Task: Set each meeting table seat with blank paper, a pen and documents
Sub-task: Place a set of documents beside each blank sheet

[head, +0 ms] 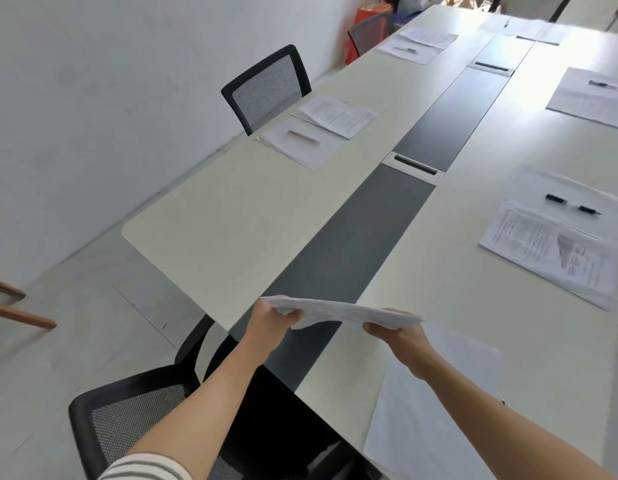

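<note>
Blank sheet (439, 410) placed; just beyond it, documents (338, 311) gripped by left hand (269, 318) and right hand (397, 332) fingers; sagging pages could be spilled.

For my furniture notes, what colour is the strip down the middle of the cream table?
Dark grey centre strip, best in the head view.

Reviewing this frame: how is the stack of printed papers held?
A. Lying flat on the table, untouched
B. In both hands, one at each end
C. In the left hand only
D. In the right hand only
B: the left hand grips one end of the papers and the right hand grips the other, holding them above the near end of the table.
</note>
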Demonstrator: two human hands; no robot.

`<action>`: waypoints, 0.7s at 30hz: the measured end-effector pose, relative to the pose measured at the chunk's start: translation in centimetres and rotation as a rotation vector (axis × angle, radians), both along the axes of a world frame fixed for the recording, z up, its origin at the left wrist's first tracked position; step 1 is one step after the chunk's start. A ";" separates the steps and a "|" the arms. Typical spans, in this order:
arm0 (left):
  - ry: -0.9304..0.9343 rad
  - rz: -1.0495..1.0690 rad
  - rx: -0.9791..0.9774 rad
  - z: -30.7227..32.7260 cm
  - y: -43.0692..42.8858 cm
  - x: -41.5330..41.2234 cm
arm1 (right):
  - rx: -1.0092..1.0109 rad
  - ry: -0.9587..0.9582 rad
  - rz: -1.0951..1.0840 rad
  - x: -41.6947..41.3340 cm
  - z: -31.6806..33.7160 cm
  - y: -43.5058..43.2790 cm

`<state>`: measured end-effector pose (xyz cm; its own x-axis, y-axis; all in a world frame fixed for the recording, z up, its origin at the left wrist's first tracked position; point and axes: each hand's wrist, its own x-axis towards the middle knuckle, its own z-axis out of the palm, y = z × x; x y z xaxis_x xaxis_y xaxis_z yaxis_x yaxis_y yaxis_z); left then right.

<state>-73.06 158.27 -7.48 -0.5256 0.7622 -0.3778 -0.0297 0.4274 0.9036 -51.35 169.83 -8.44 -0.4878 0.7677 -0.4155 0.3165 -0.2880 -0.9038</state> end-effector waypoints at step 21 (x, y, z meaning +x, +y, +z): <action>0.113 -0.082 -0.208 -3.0 -1.4 -1.4 | -0.127 -0.059 -0.129 -3.5 -1.3 2.4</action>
